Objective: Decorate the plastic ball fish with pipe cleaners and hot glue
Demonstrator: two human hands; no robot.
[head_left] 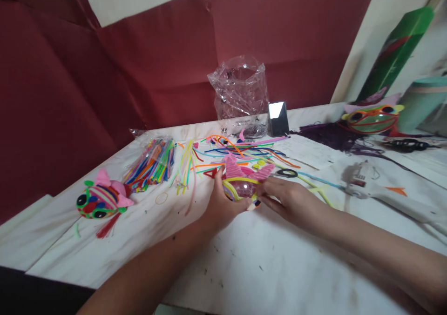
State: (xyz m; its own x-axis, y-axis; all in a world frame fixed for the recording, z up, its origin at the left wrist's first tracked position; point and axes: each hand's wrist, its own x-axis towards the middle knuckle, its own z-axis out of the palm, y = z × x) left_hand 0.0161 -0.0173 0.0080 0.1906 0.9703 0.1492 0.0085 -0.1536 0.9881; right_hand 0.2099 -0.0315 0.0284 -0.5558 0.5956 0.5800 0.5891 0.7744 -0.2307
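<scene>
Between my two hands is a clear round fish-shaped craft ornament (244,189) with pink fins and yellow strips across it. My left hand (223,196) wraps round its left side, thumb along the lower edge. Fingers of my right hand (284,196) are bent against its right side; whether they pinch a small part there is hidden. Just behind lie black-handled scissors (288,172) and loose pipe cleaners (230,153) in many colours. Small yellow discs (260,164) rest beside the ornament's fins.
A finished-looking colourful fish (101,201) sits at left by a bag of pipe cleaners (153,164). A glue gun (370,184) lies at right. Behind stand a clear plastic bag (240,94) and a dark phone-like device (278,119). Another fish ornament (373,118) is at far right.
</scene>
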